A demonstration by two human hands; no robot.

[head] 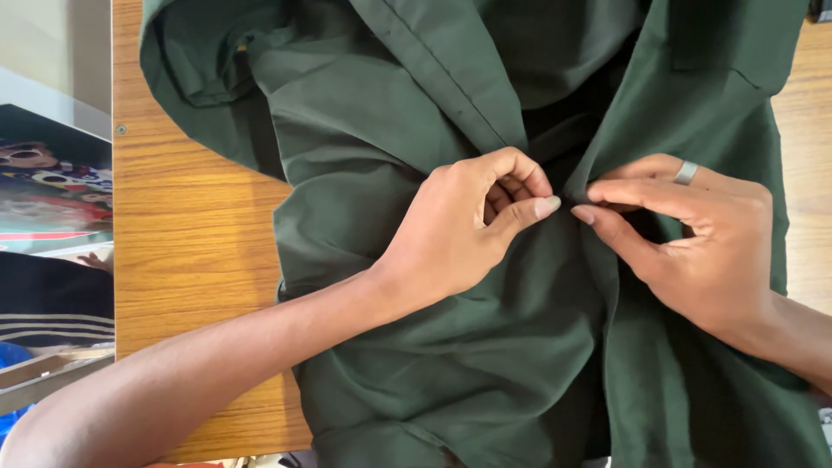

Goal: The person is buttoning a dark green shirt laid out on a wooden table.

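A dark green shirt [451, 347] is lying spread over the wooden table [199, 234]. The left hand [459, 230] is pinching 1 front edge of the shirt, while the right hand [693, 238], wearing a ring [685, 172], is gripping the facing edge; their fingertips are almost touching.

A dark green shirt [416, 347] lies crumpled on the wooden table, front edges drawn together.

Wooden table [195, 225], glossy floor [52, 52] beside
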